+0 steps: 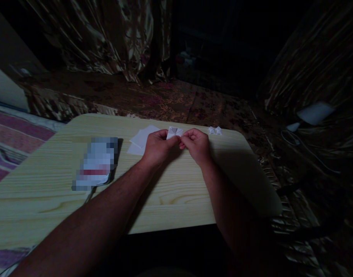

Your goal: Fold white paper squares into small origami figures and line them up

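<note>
A small folded paper (174, 131), white with crease lines meeting near its middle, is held up over the table. My left hand (157, 147) grips it from the left, thumb in front. At the paper's lower right corner, my right hand (198, 145) has its thumb and forefinger pinched together; the corner between them is partly hidden. White paper sheets (140, 140) lie overlapping on the table just left of my left hand. Beyond my right hand, two small folded paper pieces (214, 130) sit side by side near the far edge.
The light wooden table (176, 194) has rounded corners. On its left lies a pixelated, blurred-out object (97, 163) with a cable. Patterned curtains (121, 38) hang behind. A white lamp-like object (315, 113) with a cord stands at the right. Striped bedding (9, 134) shows at the left.
</note>
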Tool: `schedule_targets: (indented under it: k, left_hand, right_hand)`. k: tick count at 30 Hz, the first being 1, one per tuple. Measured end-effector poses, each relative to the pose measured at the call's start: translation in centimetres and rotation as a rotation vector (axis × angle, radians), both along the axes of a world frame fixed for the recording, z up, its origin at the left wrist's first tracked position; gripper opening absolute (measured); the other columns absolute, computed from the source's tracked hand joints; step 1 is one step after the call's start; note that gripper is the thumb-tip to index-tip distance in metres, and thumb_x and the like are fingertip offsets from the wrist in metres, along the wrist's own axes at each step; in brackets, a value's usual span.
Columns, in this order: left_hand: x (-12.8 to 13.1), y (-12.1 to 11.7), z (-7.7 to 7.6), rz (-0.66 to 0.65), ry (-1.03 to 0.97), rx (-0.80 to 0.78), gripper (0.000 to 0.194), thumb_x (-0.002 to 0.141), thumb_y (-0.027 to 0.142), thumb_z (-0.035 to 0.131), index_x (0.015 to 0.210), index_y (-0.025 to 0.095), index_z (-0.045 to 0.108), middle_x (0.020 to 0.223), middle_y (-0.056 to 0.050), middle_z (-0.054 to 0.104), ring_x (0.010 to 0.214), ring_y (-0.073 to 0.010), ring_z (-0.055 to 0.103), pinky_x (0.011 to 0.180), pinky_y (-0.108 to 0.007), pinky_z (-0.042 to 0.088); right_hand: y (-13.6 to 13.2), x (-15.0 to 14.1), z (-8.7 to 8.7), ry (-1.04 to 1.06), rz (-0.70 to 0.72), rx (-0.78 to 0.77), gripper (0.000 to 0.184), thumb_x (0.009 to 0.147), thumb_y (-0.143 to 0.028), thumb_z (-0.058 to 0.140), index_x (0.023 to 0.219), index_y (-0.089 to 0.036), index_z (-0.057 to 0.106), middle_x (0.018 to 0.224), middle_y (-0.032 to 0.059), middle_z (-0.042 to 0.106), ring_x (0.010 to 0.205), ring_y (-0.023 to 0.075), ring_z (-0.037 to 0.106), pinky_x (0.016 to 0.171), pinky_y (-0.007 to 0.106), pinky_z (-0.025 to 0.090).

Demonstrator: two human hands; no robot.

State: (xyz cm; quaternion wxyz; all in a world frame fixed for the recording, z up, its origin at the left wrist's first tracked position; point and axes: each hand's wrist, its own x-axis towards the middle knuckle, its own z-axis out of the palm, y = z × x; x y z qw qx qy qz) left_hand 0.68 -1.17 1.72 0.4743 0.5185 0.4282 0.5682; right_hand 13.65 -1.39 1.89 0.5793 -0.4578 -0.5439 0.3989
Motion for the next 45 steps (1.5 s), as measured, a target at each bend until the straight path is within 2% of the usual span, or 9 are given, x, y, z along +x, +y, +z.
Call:
schedule_targets:
  k: [9,18,31,45]
  left_hand:
    - [-0.24,0.03,0.23,-0.07,-0.027,0.003,0.021,0.064,0.031,0.072,0.072,0.013,0.067,0.067,-0.001,0.065,0.056,-0.0102,0.053,0.054,-0.021,0.039]
    - [-0.17,0.06,0.04,-0.032,-0.025,0.035,0.018,0.066,0.03,0.07,0.069,0.013,0.066,0.064,-0.001,0.063,0.055,-0.0097,0.051,0.053,-0.021,0.038]
    - [-0.05,-0.17,0.35,0.017,-0.001,0.002,0.02,0.064,0.032,0.07,0.073,0.013,0.068,0.07,-0.002,0.067,0.058,-0.0112,0.054,0.055,-0.022,0.04]
    - [-0.09,-0.16,0.39,-0.008,0.015,0.019,0.018,0.066,0.03,0.069,0.072,0.013,0.068,0.068,-0.001,0.066,0.056,-0.0106,0.053,0.054,-0.021,0.038]
  right_hand:
    - [0.06,0.23,-0.05,-0.03,0.003,0.063,0.012,0.069,-0.026,0.064,0.07,-0.017,0.055,0.057,-0.0018,0.062,0.052,0.0113,0.061,0.051,0.022,0.051]
    - [-0.13,0.14,-0.04,-0.039,0.013,0.079,0.014,0.07,-0.028,0.064,0.072,-0.017,0.057,0.059,-0.0012,0.062,0.054,0.0119,0.062,0.053,0.023,0.052]
    - [-0.18,-0.13,0.14,-0.001,0.003,-0.01,0.014,0.07,-0.029,0.062,0.073,-0.017,0.057,0.059,-0.0009,0.063,0.054,0.0119,0.062,0.053,0.023,0.052]
    - [0.04,0.05,-0.06,0.04,0.045,-0.055,0.012,0.07,-0.028,0.061,0.073,-0.016,0.057,0.058,-0.0009,0.063,0.051,0.0111,0.061,0.051,0.022,0.052]
